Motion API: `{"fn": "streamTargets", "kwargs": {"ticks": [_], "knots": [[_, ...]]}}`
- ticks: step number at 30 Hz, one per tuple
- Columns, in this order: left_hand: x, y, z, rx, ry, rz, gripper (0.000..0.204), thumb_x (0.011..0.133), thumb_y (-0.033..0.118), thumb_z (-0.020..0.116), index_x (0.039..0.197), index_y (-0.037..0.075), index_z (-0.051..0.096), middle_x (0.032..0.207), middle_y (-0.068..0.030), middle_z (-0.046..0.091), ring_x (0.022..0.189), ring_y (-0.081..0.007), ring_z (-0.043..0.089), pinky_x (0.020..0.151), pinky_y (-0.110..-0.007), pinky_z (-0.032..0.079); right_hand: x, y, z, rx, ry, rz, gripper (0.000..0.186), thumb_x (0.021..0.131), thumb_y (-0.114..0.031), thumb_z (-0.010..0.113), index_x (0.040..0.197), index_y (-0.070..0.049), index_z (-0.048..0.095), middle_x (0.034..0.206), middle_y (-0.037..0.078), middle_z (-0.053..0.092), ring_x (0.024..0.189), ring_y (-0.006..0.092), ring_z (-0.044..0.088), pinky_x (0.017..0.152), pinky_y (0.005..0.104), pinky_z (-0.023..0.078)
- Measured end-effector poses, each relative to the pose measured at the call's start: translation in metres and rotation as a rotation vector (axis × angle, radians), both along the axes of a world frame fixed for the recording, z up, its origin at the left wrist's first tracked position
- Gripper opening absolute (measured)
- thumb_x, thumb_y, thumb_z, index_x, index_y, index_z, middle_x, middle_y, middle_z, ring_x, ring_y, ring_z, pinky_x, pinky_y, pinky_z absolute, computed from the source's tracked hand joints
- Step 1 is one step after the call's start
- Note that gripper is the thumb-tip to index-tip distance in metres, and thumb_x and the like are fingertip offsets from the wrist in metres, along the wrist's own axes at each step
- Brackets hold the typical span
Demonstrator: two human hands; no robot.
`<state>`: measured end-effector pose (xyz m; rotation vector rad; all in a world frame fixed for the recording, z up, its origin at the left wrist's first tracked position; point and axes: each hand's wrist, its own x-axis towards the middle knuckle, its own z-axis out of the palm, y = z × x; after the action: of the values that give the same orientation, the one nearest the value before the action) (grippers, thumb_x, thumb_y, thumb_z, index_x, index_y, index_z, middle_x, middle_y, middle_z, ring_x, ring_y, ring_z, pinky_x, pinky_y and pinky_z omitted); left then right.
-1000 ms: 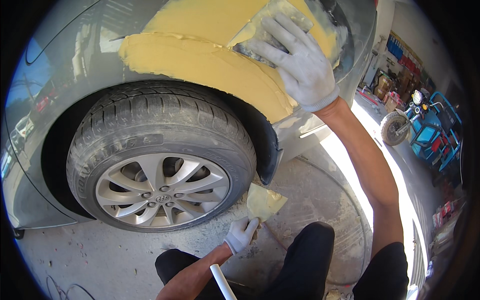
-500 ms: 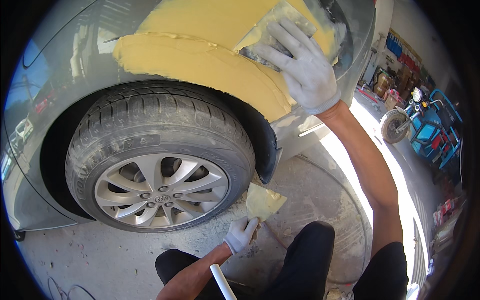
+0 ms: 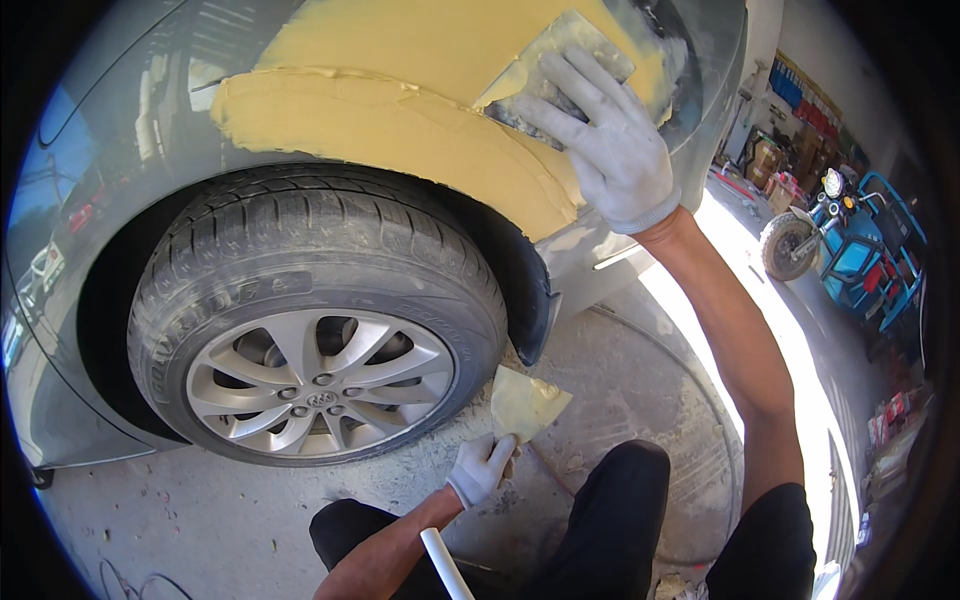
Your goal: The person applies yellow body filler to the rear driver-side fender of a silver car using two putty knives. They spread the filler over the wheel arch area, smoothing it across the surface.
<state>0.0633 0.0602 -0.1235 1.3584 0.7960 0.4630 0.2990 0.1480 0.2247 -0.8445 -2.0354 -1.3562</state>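
Right, nearest the lens a white tube [image 3: 446, 565] juts up between dark-trousered knees [image 3: 622, 490]; just beyond, the gloved left hand [image 3: 480, 473] has its fingers curled closed around a pale fan-shaped spreader [image 3: 522, 405], a dab of filler [image 3: 546, 390] near its outer edge. That blade sits beside the tyre [image 3: 470, 255] in this view, open concrete floor [image 3: 650, 400] to its right.

Up past the wheel, the gloved right hand [image 3: 622, 150] lays long, slightly parted fingers over a square scraper [image 3: 575, 32], holding it against the yellow filler [image 3: 400, 120], thumb out of sight. And that filler's lower edge follows the wheel arch of the grey car [image 3: 60, 370].

Well off to the right, past a sunlit strip [image 3: 720, 232], stands a blue vehicle [image 3: 855, 255] with a round headlamp, boxes [image 3: 766, 160] behind.
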Motion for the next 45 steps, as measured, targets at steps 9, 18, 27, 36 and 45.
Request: {"fn": "streamTargets", "kwargs": {"ticks": [9, 18, 27, 36, 45], "knots": [[0.002, 0.000, 0.002, -0.051, -0.010, -0.007, 0.048, 0.104, 0.043, 0.054, 0.091, -0.002, 0.068, 0.062, -0.0071, 0.063, 0.051, -0.0137, 0.060, 0.050, -0.030, 0.047, 0.004, -0.004, -0.006, 0.004, 0.009, -0.041, 0.057, 0.078, 0.004, 0.057, 0.131, -0.016, 0.070, 0.145, 0.018, 0.058, 0.135, 0.0420, 0.052, 0.111, 0.0488, 0.042], [0.001, 0.000, 0.001, -0.070, -0.012, -0.009, 0.047, 0.104, 0.042, 0.054, 0.092, -0.001, 0.068, 0.063, -0.0061, 0.062, 0.050, -0.0128, 0.059, 0.050, -0.030, 0.046, 0.010, -0.003, -0.013, -0.003, 0.032, -0.016, 0.053, 0.081, 0.002, 0.057, 0.129, -0.014, 0.071, 0.144, 0.018, 0.058, 0.133, 0.0423, 0.053, 0.111, 0.0484, 0.043], [0.005, -0.001, -0.001, -0.052, 0.008, -0.004, 0.048, 0.104, 0.042, 0.054, 0.091, -0.002, 0.069, 0.061, -0.0064, 0.063, 0.049, -0.0127, 0.058, 0.049, -0.030, 0.046, 0.015, -0.004, -0.017, 0.065, 0.041, -0.048, 0.046, 0.083, 0.000, 0.061, 0.121, -0.021, 0.076, 0.138, 0.015, 0.063, 0.131, 0.0351, 0.057, 0.100, 0.0451, 0.050], [0.004, -0.002, 0.004, -0.039, 0.002, 0.006, 0.047, 0.104, 0.040, 0.055, 0.090, -0.002, 0.069, 0.059, -0.0062, 0.062, 0.047, -0.0127, 0.058, 0.048, -0.029, 0.046, 0.019, -0.008, -0.024, 0.055, 0.059, -0.088, 0.046, 0.084, -0.002, 0.059, 0.122, -0.022, 0.075, 0.139, 0.015, 0.062, 0.132, 0.0351, 0.056, 0.103, 0.0441, 0.050], [0.005, -0.002, -0.005, -0.026, -0.027, 0.008, 0.045, 0.104, 0.039, 0.055, 0.090, -0.002, 0.069, 0.059, -0.0060, 0.062, 0.047, -0.0124, 0.058, 0.048, -0.029, 0.046, 0.025, -0.010, -0.030, 0.003, 0.049, -0.078, 0.050, 0.084, 0.002, 0.059, 0.130, -0.015, 0.071, 0.144, 0.018, 0.058, 0.133, 0.0421, 0.054, 0.109, 0.0484, 0.045]]}}
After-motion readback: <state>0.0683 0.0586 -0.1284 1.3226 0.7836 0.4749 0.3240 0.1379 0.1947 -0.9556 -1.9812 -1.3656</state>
